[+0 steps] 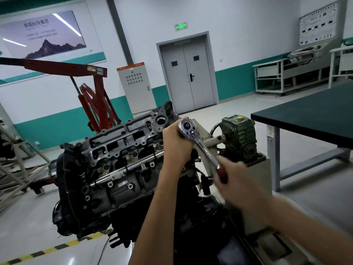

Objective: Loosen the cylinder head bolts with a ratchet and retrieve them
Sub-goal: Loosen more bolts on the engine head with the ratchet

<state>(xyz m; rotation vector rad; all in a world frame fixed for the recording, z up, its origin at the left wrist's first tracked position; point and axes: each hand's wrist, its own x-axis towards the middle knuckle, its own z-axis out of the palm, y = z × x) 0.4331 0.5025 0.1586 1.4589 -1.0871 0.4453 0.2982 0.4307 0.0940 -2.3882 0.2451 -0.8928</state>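
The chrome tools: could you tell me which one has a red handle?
The ratchet the right hand grips; the longer bar lying on the cylinder head has none.

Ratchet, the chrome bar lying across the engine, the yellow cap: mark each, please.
ratchet point(188, 128), head view, on its round chrome head.
chrome bar point(118, 173), head view, on its labelled mid-shaft.
yellow cap point(239, 118), head view, on its top.

The right hand point(235, 178) is a blur around the ratchet point(202, 146) handle, and the left hand point(177, 144) hides whatever lies beneath the tool's head.
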